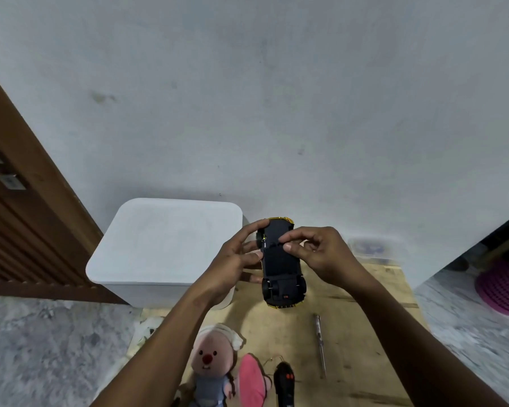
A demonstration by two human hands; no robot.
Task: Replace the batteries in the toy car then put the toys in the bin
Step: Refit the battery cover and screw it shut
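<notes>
The toy car (281,268) is held upside down in the air, its black underside facing me and a yellow body edge showing at both ends. My left hand (237,259) grips its left side with fingers curled over the front end. My right hand (315,248) pinches at the black underside near the battery cover, thumb and forefinger pressed together on it. A white bin (159,245) with its lid on stands to the left on the floor. A plush toy (210,365) and a pink toy (252,380) lie near the bottom edge.
A screwdriver (320,345) lies on the wooden board (362,333) to the right of the toys. A black remote control (285,383) lies at the bottom. A small clear container (370,248) sits by the wall. A wooden door (21,218) is at left, a purple basket (503,286) at right.
</notes>
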